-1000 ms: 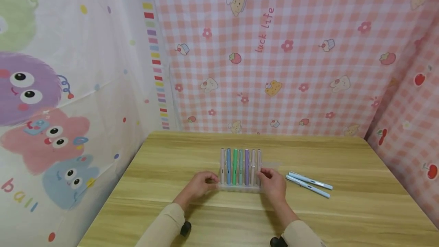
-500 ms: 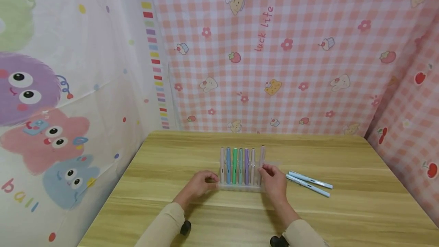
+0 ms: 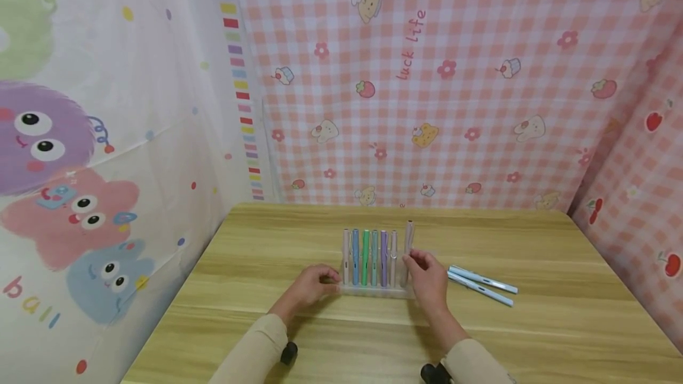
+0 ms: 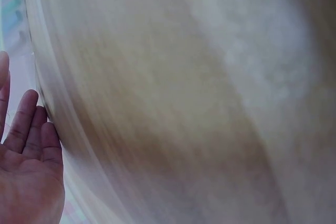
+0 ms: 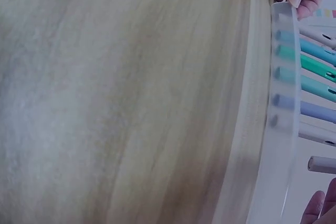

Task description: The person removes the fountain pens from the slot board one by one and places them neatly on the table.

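A frosted clear pen holder (image 3: 373, 293) stands on the table with a row of several capped pens upright in it, among them a green pen (image 3: 365, 258) and a purple pen (image 3: 383, 258). At its left end my left hand (image 3: 310, 287) grips the edge, thumb in front, as the right wrist view also shows. My right hand (image 3: 428, 280) pinches a greyish-pink pen (image 3: 409, 236) at the right end. That pen leans slightly right and stands higher than the others; its lower end (image 5: 321, 164) is out from behind the holder's front lip in the right wrist view.
Two light-blue pens (image 3: 482, 286) lie on the wooden table (image 3: 267, 242) to the right of my right hand. A pink checked cloth (image 3: 427, 105) hangs behind the table, with a cartoon-printed cloth (image 3: 176, 135) on the left side.
My right hand has raised the greyish-pink pen up and slightly right from its place at the row's right end. The left hand has stayed at the holder's left end.
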### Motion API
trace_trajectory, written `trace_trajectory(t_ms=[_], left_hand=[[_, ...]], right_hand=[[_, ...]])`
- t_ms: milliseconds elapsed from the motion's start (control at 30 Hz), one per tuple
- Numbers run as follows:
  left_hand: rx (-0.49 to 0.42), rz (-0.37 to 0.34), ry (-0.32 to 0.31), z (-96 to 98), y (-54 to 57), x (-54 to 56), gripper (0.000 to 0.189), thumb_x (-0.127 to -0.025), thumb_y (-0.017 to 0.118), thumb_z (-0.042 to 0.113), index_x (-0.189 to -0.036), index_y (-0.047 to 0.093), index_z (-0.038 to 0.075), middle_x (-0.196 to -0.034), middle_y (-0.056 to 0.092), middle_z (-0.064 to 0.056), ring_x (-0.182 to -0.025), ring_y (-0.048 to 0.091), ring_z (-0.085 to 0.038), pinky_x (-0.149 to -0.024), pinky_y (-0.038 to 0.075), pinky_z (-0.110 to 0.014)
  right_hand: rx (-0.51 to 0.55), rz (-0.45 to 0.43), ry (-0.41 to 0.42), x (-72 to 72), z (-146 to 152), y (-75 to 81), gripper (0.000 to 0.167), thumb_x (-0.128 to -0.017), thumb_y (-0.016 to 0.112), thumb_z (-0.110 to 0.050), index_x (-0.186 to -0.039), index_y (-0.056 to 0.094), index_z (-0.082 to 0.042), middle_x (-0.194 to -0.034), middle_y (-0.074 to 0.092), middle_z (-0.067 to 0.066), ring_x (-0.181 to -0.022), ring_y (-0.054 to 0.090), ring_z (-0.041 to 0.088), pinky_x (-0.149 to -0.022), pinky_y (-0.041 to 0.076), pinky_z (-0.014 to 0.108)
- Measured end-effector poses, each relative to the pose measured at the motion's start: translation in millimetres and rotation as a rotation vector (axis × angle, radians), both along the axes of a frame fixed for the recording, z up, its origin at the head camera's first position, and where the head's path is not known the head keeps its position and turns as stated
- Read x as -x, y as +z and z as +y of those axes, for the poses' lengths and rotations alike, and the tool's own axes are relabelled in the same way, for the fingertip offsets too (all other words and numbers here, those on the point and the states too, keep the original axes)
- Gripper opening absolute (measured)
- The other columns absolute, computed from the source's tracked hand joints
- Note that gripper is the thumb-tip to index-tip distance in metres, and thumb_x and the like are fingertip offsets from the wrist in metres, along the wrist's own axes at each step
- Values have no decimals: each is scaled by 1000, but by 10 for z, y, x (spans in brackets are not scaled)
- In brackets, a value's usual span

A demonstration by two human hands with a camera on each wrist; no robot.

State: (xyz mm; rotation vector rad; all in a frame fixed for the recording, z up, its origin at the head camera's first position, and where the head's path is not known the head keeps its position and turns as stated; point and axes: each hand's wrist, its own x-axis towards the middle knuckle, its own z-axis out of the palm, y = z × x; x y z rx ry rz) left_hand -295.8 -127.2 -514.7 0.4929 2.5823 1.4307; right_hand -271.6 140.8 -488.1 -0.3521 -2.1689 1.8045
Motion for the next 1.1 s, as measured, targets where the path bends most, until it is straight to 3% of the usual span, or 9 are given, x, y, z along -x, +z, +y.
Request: trace_trajectory(t_ms=[533, 1100], left_hand=[[4, -11, 5, -11, -5, -18, 8, -86, 73, 1, -93, 70, 5, -108, 66, -6, -99, 58, -21, -88, 48, -40], [-6, -15, -6, 6, 9, -12, 8, -87, 72, 0, -93, 70, 4, -105, 66, -6, -96, 57, -18, -86, 49, -36]], right_hand=[[-13, 48, -6, 4, 45, 81, 24, -91, 72, -16, -109, 70, 1, -104, 70, 15, -92, 61, 19, -70, 49, 15], [-122, 72, -20, 23, 189, 132, 22, -91, 74, -18, -107, 72, -2, -102, 71, 13, -94, 63, 22, -68, 47, 16]])
